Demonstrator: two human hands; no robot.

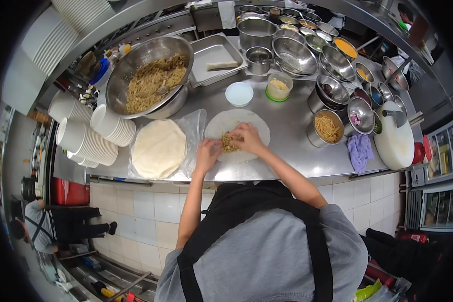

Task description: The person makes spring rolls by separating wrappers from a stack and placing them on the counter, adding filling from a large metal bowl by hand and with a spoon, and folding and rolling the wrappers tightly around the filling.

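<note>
A round, thin wrapper (pixel 246 119) lies flat on the steel counter, with a small heap of noodle filling (pixel 229 143) on its near half. My left hand (pixel 208 152) is at the heap's left end, its fingers bent in against the filling. From the right, my right hand (pixel 248 139) reaches over the heap with curled fingers pressed on it; the fingertips are partly hidden. Left of the wrapper sits a stack of round wrappers (pixel 158 148) on a plastic bag (pixel 195 126). Beyond my hands stands a small pale bowl (pixel 239 94).
A large steel bowl of noodle filling (pixel 153 88) stands back left, beside a tray (pixel 206 50) holding one rolled wrapper (pixel 222 65). Stacked white tubs (pixel 88 141) are at left. Several steel bowls (pixel 294 53), a purple cloth (pixel 359 153) and a white round board (pixel 395 143) are at right.
</note>
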